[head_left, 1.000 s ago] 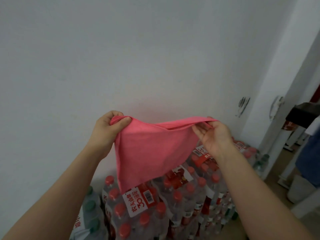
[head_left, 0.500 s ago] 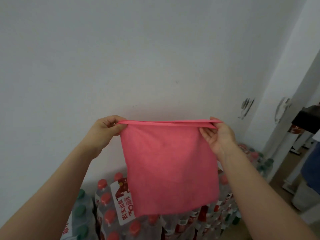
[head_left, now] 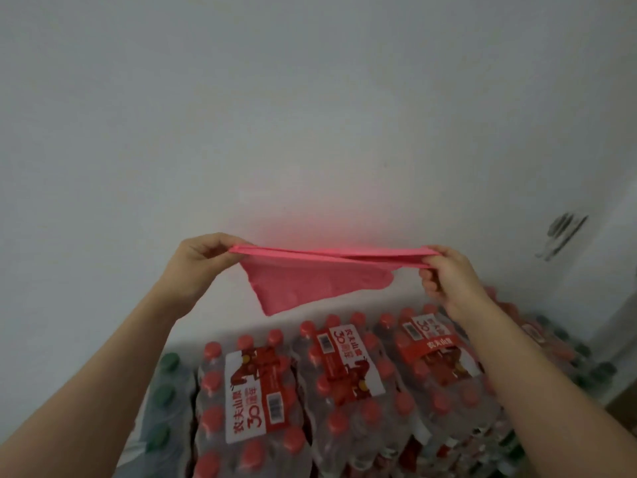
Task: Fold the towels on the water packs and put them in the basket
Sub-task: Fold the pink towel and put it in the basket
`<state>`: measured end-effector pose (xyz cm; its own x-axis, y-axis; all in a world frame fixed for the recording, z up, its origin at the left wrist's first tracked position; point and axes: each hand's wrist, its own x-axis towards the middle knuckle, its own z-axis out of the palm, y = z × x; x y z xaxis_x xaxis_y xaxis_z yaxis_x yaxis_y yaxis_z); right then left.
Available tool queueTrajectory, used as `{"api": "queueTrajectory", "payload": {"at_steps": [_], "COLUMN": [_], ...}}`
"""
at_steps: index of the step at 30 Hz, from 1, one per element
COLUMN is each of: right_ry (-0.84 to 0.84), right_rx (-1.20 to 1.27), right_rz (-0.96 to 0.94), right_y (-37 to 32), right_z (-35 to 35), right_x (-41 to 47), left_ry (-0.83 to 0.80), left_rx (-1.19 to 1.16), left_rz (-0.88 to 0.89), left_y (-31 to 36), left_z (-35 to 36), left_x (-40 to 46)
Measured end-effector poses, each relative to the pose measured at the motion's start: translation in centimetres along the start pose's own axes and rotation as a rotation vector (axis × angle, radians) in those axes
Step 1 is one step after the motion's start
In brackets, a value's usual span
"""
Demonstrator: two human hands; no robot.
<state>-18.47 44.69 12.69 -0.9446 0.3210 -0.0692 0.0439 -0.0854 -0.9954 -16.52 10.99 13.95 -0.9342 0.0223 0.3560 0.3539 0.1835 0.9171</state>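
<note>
Two bare hands hold a pink towel (head_left: 310, 284) stretched taut in the air in front of a plain white wall (head_left: 275, 115). At one end the left hand (head_left: 200, 260) pinches the top edge between thumb and curled fingers, and at the other the right hand (head_left: 448, 274) does the same. Between the hands the edge shows as doubled layers, and the rest of the cloth sags beneath them in a loose triangle, hanging clear of everything.

Below both hands lie shrink-wrapped water packs (head_left: 344, 391), side by side, their bottles topped with red caps. Each pack carries a red and white label (head_left: 258, 391) with Chinese characters, the number 30 and a barcode. Under the left forearm sits a pack of green-capped bottles (head_left: 165, 401). More green-capped bottles show beyond the right forearm. Right of the right hand, dark smudges (head_left: 562, 232) mark the wall.
</note>
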Motion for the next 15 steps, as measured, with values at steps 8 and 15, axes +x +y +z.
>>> {"api": "queueTrajectory", "payload": {"at_steps": [8, 15], "right_ry": [0.005, 0.016], "right_rx": [-0.266, -0.150], "right_rz": [0.217, 0.321], "right_y": [11.2, 15.4], "right_z": [-1.0, -1.9], "right_x": [-6.0, -13.8], "left_ry": [-0.345, -0.492], "left_rx": [0.314, 0.441], "left_rz": [-0.295, -0.238], "left_y": [-8.1, -10.8], "left_z": [-2.3, -4.1], "left_x": [-8.4, -15.0]}}
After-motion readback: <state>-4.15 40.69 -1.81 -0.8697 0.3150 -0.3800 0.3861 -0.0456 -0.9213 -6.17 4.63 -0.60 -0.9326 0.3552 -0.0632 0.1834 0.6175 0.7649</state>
